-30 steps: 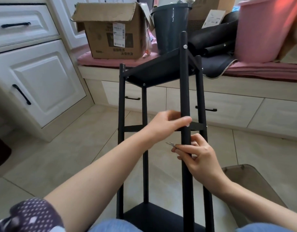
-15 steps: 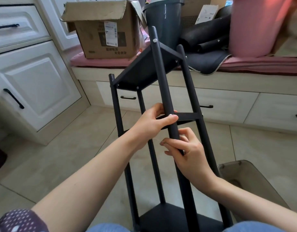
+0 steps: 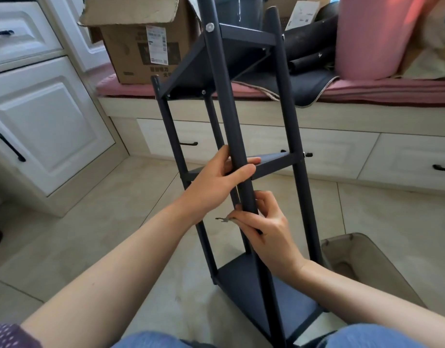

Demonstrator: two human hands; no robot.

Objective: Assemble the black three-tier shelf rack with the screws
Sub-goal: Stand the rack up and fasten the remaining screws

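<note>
A black three-tier metal shelf rack [image 3: 289, 101] stands tilted on the beige tiled floor [image 3: 95, 222] between a seated person's knees. The left hand [image 3: 216, 182] curls around the nearest upright post at the middle tier. The right hand [image 3: 264, 229] grips the same post just below, pinching what appears to be a small metal wrench [image 3: 222, 219]. A brown cardboard box [image 3: 141, 38] sits behind on the pink-cushioned bench [image 3: 367, 90].

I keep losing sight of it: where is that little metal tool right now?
In the head view, just below centre, the small metal tool is pinched in the right hand, sticking out leftward beside the rack's front post, under the left hand.
</note>
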